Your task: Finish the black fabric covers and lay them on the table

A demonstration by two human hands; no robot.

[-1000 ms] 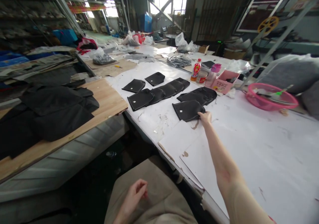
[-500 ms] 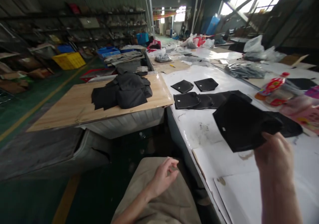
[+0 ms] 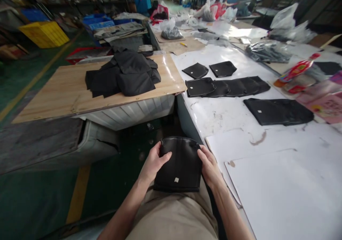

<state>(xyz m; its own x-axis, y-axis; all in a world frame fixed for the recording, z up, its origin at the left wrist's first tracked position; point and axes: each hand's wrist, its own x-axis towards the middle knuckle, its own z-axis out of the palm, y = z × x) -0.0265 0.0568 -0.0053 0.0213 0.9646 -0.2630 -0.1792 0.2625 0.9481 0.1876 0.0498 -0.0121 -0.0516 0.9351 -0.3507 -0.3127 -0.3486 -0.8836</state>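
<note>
Over my lap I hold a flat black sewn piece (image 3: 179,165) with a small white label near its lower edge. My left hand (image 3: 155,161) grips its left side, thumb lying on top. My right hand (image 3: 210,163) pinches its upper right edge. On the white table to the right lies a short stack of like black pieces (image 3: 278,111). Farther back is an overlapping row of black pieces (image 3: 232,87), with two single black pieces (image 3: 223,69) behind it. A heap of black fabric (image 3: 125,72) rests on the wooden board at left.
The wooden board (image 3: 50,94) sits across grey bins (image 3: 128,111) at left. At the right stand a red-labelled bottle (image 3: 298,69) and a pink package (image 3: 326,104). Plastic bags (image 3: 290,24) lie farther back on the white table (image 3: 288,186). A yellow crate (image 3: 44,34) is on the floor.
My right hand has brought the black piece from above the table at right to my lap. My left hand, open before, now grips its left side. The view has tilted down.
</note>
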